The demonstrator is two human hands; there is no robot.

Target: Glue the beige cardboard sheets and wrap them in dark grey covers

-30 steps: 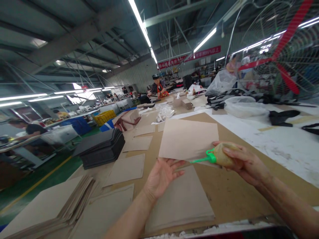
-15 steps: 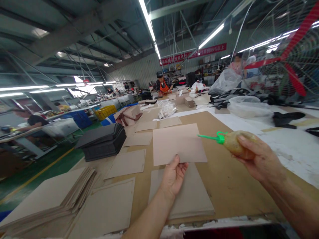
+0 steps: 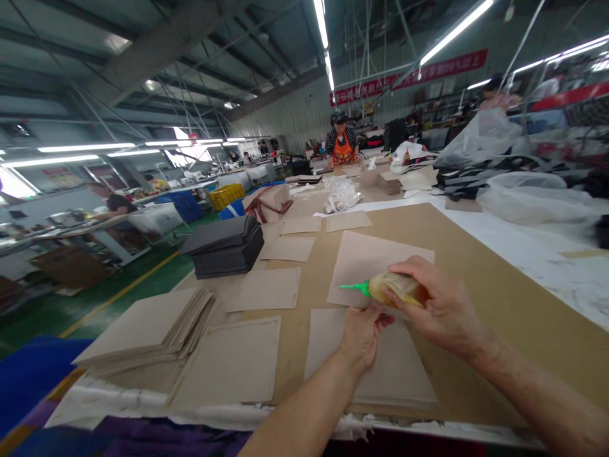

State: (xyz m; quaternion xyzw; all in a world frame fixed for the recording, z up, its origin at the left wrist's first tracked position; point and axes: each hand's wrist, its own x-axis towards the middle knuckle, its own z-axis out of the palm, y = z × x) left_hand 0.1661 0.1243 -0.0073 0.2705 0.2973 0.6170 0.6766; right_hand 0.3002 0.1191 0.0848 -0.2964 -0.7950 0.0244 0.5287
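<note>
The right hand (image 3: 440, 311) is closed round a yellowish squeeze bottle (image 3: 397, 289), its green nozzle pointing left over a tan card sheet (image 3: 375, 260). Just below the bottle, the left hand (image 3: 364, 330) pinches that sheet's near edge. Under both hands lies a stack of sheets (image 3: 380, 381) on the brown surface (image 3: 499, 304)

We stand in a factory workshop. A long table (image 3: 499, 251) runs far ahead of our right hand (image 3: 438, 308), with card sheets (image 3: 147, 327) stacked left of our left hand (image 3: 364, 333). Overhead, tube lights (image 3: 323, 32) hang under a steel roof. Beyond both hands, an aproned person (image 3: 340, 143) works beneath a red banner (image 3: 409, 73).
</note>
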